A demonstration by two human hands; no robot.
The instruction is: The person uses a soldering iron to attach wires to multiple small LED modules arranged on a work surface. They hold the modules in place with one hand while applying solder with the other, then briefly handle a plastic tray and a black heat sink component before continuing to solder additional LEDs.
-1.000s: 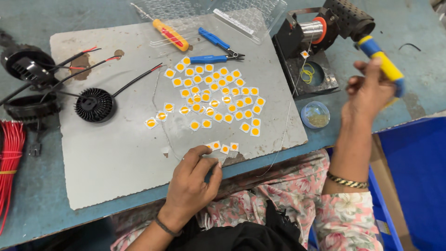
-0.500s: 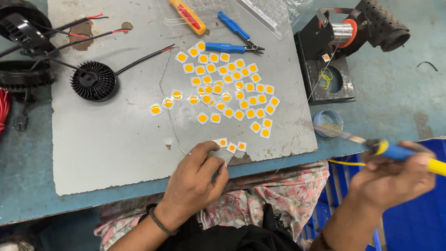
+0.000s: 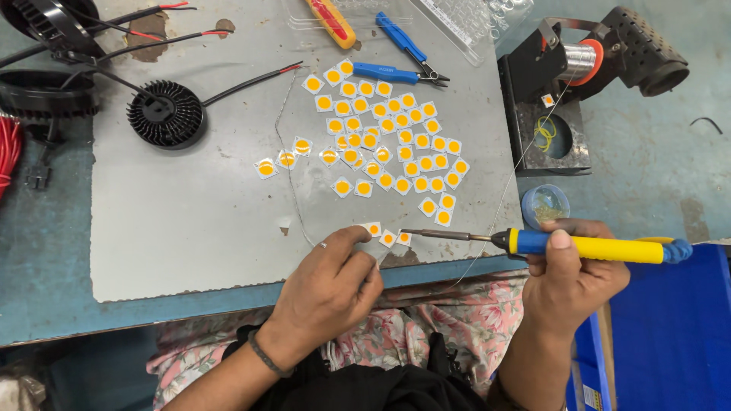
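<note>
The right hand (image 3: 571,281) has its fingers clamped round the yellow-and-blue handle of a soldering iron (image 3: 586,246), held level, its metal tip pointing left and ending just beside three small square chips (image 3: 387,234) with orange centres at the near edge of the grey mat (image 3: 190,228). The left hand (image 3: 327,289) rests on that edge, its fingers drawn together and pressing at the leftmost of those chips. A thin solder wire (image 3: 518,164) runs from near the hands up to a spool on the black stand (image 3: 567,61) at the right of the bench (image 3: 655,167). Further up the mat lies a loose cluster of the same chips (image 3: 388,144), a row trailing off leftward. Blue-handled pliers (image 3: 396,74) lie above the cluster, beside a red-and-yellow screwdriver (image 3: 331,21) and a clear plastic blister tray (image 3: 464,19). A black finned heat sink (image 3: 165,114) sits to the left, with black and red leads. A small round blue tin (image 3: 545,205) stands just above the iron.
</note>
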